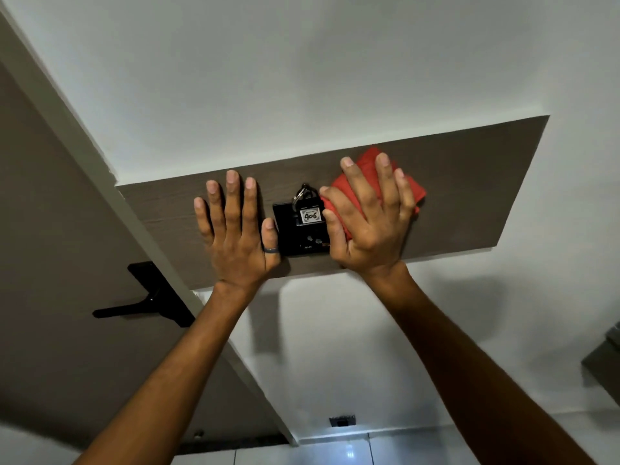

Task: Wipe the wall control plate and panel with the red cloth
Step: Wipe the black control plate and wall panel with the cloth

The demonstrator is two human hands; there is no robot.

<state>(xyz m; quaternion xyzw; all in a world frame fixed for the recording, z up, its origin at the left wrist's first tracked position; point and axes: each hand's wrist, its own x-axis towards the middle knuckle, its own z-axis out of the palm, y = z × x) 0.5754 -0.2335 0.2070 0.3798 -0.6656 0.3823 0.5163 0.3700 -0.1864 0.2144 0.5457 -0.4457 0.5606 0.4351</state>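
So the right hand [365, 216] is spread flat over the red cloth [411, 193], pressing it onto the brown panel [469, 182]. It's not really gripping, more palming the cloth against the surface, which makes sense for wiping since you get more contact that way. Most of the cloth is under the palm, with bits poking out past the fingertips and the pinky side.

The left hand [238, 226] holds nothing, fingers splayed flat on the panel, I'd guess just bracing while the other one scrubs. It has a ring [270, 250] on the thumb.

The black plate [295, 233] sits right between the two hands, touching distance from both thumbs. A key tag [310, 214] marked 406 hangs in its slot, so the cloth will need to work around that. The plate itself looks not yet covered.
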